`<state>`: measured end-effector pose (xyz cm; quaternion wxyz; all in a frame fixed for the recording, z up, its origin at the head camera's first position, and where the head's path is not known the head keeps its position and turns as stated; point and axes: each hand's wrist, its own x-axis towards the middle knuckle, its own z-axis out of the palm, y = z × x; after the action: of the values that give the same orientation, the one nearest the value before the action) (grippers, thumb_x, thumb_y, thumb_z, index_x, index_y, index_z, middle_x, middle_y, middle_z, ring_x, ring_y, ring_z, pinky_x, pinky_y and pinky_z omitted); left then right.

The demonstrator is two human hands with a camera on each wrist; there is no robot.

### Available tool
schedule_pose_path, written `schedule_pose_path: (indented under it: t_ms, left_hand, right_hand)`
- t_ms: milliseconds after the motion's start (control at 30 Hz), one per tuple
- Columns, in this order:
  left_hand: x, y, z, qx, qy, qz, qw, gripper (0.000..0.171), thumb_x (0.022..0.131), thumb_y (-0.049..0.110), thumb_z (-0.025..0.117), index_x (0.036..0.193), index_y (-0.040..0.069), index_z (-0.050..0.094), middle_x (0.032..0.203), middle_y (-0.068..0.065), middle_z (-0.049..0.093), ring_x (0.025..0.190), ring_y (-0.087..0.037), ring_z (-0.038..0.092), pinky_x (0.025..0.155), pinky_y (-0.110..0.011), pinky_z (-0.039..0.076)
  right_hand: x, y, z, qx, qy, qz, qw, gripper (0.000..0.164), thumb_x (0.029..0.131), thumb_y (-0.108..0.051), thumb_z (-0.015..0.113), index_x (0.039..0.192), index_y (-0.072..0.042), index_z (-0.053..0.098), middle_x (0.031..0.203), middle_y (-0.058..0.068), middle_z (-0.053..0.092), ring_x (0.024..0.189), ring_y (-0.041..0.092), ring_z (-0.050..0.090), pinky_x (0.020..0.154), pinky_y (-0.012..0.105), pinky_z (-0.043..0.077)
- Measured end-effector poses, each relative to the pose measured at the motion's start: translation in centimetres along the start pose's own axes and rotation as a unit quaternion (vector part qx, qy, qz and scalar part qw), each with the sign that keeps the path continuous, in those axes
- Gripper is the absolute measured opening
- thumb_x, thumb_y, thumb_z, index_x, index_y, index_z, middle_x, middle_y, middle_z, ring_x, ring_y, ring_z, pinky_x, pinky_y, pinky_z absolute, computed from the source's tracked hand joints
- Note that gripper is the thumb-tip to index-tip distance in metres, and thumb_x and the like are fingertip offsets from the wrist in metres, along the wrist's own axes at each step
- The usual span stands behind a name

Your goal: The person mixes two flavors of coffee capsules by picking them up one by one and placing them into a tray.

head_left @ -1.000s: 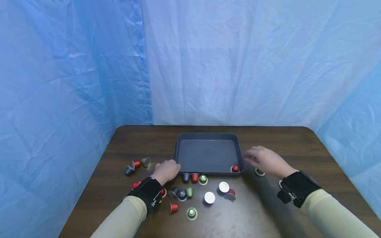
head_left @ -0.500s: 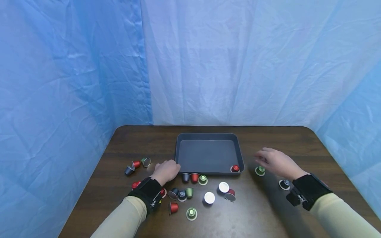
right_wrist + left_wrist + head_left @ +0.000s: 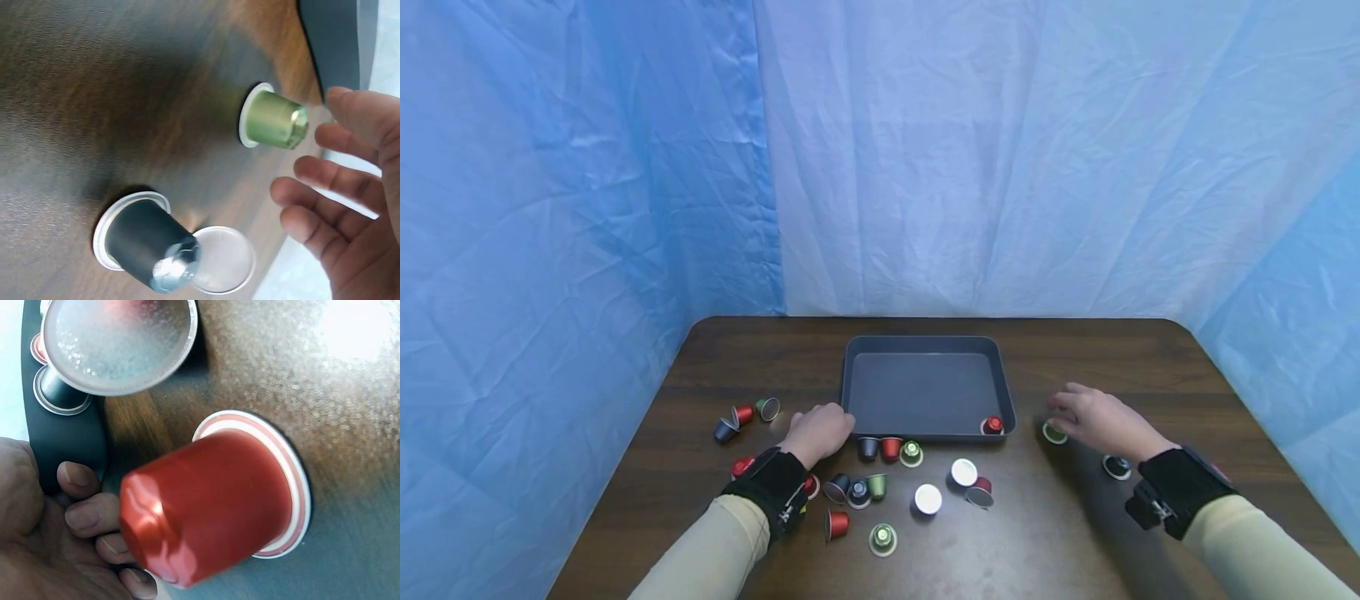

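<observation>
My left hand [image 3: 822, 430] is at the front left corner of the dark tray [image 3: 925, 337], its fingers curled at the rim, which it seems to grip. In the left wrist view a red coffee capsule [image 3: 206, 506] lies close by the curled fingers [image 3: 94, 514]. My right hand [image 3: 1095, 421] hovers to the right of the tray over a green coffee capsule [image 3: 272, 119]. Thumb and fingers are parted around the capsule's top, with a gap still visible. A dark capsule [image 3: 150, 240] stands nearer my right wrist. Inside the tray's front right corner sits a red capsule [image 3: 992, 425].
Several capsules lie in front of the tray, among them a white-lidded one [image 3: 928, 499] and a green one [image 3: 883, 539]. At the left are a red capsule [image 3: 742, 414], a dark one [image 3: 726, 430] and a green one [image 3: 768, 408]. Blue sheeting [image 3: 1000, 167] hangs behind the table.
My right hand has moved away from the tray's right edge, then lowered toward the green capsule. The left hand and the tray have stayed in place.
</observation>
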<state>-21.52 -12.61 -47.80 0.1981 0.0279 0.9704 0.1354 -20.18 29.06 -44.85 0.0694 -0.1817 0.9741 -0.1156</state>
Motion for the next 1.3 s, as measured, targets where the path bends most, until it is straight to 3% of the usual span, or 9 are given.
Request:
schedule_pose_path:
  t_ms: [333, 533, 767, 1300]
  left_hand:
    - [0.1, 0.0, 0.1, -0.001, 0.0, 0.0, 1.0, 0.027, 0.103, 0.026, 0.048, 0.093, 0.013, 0.068, 0.087, -0.003, 0.061, 0.082, -0.023, 0.056, 0.085, -0.051, 0.043]
    - [0.2, -0.1, 0.1, 0.0, -0.002, 0.005, 1.0, 0.027, 0.104, 0.026, 0.048, 0.093, 0.013, 0.068, 0.086, -0.003, 0.06, 0.081, -0.023, 0.056, 0.085, -0.051, 0.043]
    - [0.2, -0.2, 0.2, -0.004, 0.003, 0.004, 1.0, 0.028, 0.104, 0.027, 0.047, 0.093, 0.013, 0.068, 0.086, -0.003, 0.06, 0.082, -0.023, 0.056, 0.085, -0.051, 0.043]
    - [0.2, -0.1, 0.1, -0.014, 0.005, -0.008, 0.9999, 0.031, 0.104, 0.029, 0.046, 0.09, 0.012, 0.068, 0.084, -0.004, 0.061, 0.083, -0.024, 0.056, 0.087, -0.051, 0.042]
  right_hand:
    - [-0.2, 0.5, 1.3, 0.006, -0.014, -0.003, 1.0, 0.028, 0.087, -0.015, 0.081, 0.113, -0.007, 0.073, 0.091, -0.001, 0.059, 0.074, 0.011, 0.055, 0.065, 0.03, 0.051]
    - [-0.2, 0.5, 1.7, -0.004, 0.006, -0.039, 0.999, 0.024, 0.086, -0.008, 0.081, 0.109, -0.005, 0.073, 0.091, -0.001, 0.061, 0.076, 0.009, 0.057, 0.068, 0.033, 0.053]
    - [0.0, 0.5, 2.0, -0.007, 0.02, -0.047, 0.999, 0.024, 0.083, -0.005, 0.082, 0.105, -0.004, 0.073, 0.09, 0.0, 0.062, 0.077, 0.011, 0.06, 0.072, 0.036, 0.057]
    - [0.2, -0.1, 1.2, -0.006, 0.025, -0.044, 0.999, 0.022, 0.085, -0.007, 0.081, 0.106, -0.004, 0.075, 0.086, -0.003, 0.059, 0.075, 0.009, 0.058, 0.07, 0.032, 0.057]
